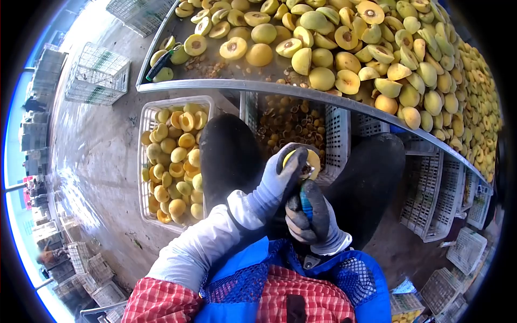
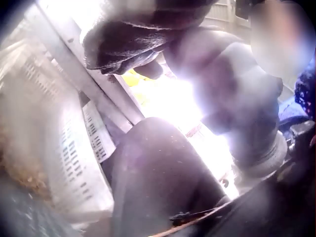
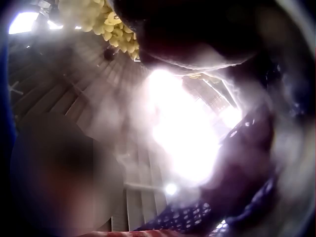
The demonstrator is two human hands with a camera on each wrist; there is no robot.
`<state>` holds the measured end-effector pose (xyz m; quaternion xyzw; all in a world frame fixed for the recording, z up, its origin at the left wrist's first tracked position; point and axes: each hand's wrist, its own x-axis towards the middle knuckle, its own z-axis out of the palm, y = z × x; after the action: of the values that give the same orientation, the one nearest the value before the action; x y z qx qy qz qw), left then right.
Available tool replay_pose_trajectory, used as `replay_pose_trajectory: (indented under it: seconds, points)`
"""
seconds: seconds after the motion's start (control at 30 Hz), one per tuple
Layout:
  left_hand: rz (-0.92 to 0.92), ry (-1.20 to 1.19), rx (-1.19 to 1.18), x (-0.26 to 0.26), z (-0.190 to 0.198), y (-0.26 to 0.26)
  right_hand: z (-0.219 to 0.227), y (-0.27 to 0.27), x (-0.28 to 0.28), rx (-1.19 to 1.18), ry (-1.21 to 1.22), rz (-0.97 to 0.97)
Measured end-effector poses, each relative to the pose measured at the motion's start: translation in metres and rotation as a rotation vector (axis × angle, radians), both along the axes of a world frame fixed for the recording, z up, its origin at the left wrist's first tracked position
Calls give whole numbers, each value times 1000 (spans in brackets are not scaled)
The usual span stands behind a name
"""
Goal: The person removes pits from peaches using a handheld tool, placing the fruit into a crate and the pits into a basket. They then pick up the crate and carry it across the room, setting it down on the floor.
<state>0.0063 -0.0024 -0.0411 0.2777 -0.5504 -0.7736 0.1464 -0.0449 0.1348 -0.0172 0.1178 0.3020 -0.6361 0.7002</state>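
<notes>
My gloved left hand [image 1: 283, 171] grips a yellow peach half [image 1: 312, 161] between my knees, its cut face turned toward the right. My gloved right hand [image 1: 319, 218] holds a tool by its blue handle [image 1: 306, 203], and the metal tip [image 1: 307, 170] meets the dark pit area of the cut face. In the left wrist view the left glove [image 2: 143, 37] and right glove [image 2: 232, 91] come close together, with the fruit hidden. Glare washes out much of the right wrist view, where a dark glove [image 3: 197, 37] fills the top.
A metal-edged table [image 1: 226, 84] heaped with halved peaches [image 1: 344, 37] stands ahead. On its left corner lies a dark-handled tool [image 1: 161, 65]. A white crate [image 1: 141, 161] of pitted halves sits left of my legs; another crate [image 1: 338, 134], with brown pits [image 1: 288, 126], is between my knees.
</notes>
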Motion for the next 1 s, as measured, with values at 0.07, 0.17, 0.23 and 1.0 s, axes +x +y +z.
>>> replay_pose_trajectory:
  seconds: [0.07,0.17,0.23,1.0]
  points:
    - [0,17,231,1,-6,2,1,-3,0,-205,-336,-78]
    - [-43,63,356,3,3,0,0,-8,-1,-581,-613,-124]
    - [204,12,353,11,-19,19,13,-18,-16,-769,-553,-164]
    - [-421,-1048,-1603,-150,16,-209,-28,-25,-49,-61,-76,-52]
